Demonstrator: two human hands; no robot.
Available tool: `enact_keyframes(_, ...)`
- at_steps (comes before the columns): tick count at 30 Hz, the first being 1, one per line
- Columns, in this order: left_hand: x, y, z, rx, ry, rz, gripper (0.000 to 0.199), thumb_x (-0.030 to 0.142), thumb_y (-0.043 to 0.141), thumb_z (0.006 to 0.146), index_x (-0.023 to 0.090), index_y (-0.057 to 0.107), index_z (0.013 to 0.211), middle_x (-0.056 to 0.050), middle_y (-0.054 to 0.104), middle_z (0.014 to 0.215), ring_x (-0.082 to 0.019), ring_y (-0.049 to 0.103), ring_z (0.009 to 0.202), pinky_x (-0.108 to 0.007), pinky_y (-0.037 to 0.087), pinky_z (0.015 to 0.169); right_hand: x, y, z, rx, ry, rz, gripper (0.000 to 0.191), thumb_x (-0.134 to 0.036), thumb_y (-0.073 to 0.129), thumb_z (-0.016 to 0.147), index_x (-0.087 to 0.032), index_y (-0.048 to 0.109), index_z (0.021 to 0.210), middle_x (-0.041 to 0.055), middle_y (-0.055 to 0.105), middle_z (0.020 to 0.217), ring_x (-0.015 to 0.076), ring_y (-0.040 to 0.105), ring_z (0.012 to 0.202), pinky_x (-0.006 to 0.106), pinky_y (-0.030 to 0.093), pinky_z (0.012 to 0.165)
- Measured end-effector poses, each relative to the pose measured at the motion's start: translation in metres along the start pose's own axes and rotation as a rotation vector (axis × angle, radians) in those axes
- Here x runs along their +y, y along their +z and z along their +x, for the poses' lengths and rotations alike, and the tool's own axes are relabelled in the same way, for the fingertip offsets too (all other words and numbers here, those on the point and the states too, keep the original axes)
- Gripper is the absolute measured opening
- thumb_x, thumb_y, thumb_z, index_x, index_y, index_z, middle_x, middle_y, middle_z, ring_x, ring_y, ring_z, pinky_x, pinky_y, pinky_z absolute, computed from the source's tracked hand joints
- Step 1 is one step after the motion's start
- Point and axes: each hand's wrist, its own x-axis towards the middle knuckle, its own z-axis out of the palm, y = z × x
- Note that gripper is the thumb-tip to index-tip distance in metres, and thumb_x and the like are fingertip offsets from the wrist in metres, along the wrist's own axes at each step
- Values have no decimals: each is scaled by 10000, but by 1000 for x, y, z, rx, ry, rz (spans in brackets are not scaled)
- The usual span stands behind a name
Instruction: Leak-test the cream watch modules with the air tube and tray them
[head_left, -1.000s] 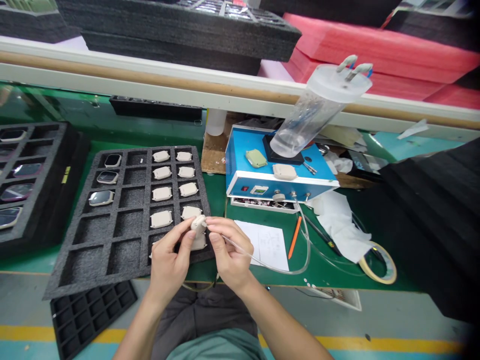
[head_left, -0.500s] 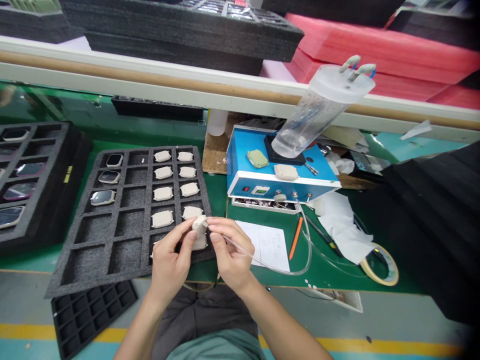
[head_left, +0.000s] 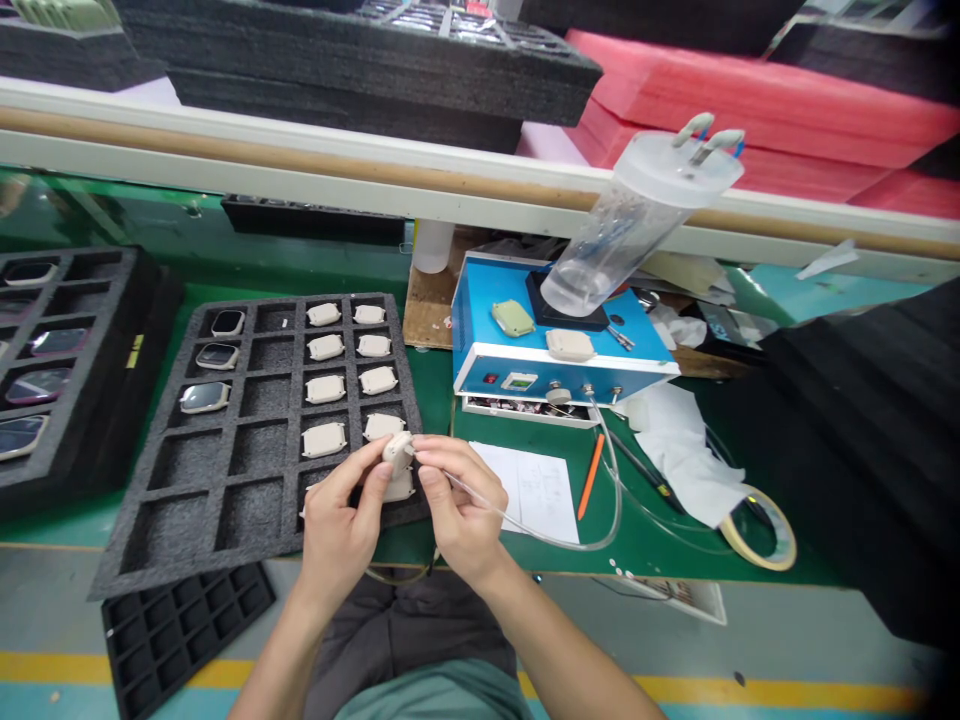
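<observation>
Between the fingers of my left hand [head_left: 345,515] is a beige watch case [head_left: 395,452], tilted on its edge. My right hand [head_left: 463,505] is closed on the end of a clear tube [head_left: 551,541], held against the case; the exact tip is hidden by my fingers. The tube loops back to the front of a blue box-shaped machine [head_left: 562,375]. Below and behind my hands lies a grey foam tray [head_left: 300,365]. Beige cases [head_left: 324,439] fill much of its two right columns, and three pieces with dark screens [head_left: 205,397] lie in its left column.
On the machine stand a clear cylinder [head_left: 637,220], a green case [head_left: 513,318] and a beige case [head_left: 570,345]. To the right are paper [head_left: 544,495], an orange stick [head_left: 591,476], tissue [head_left: 686,450] and a tape roll [head_left: 784,535]. Another foam tray [head_left: 97,370] stands left.
My hands and the beige watch case keep nearly the same pose. The whole view has shifted very slightly.
</observation>
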Motion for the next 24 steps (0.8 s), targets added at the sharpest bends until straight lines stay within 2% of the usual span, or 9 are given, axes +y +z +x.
enact_keyframes(24,2,-1,0,-9,-8,-4,313,387,649,1012,182,796,1197,-86,822,1178,-237,811,1029,-302,642,946,-2,0,2,12,-18,-40,187,-127,651,971,-241,778,1049,85,814,1057,204,788,996,366,671,880)
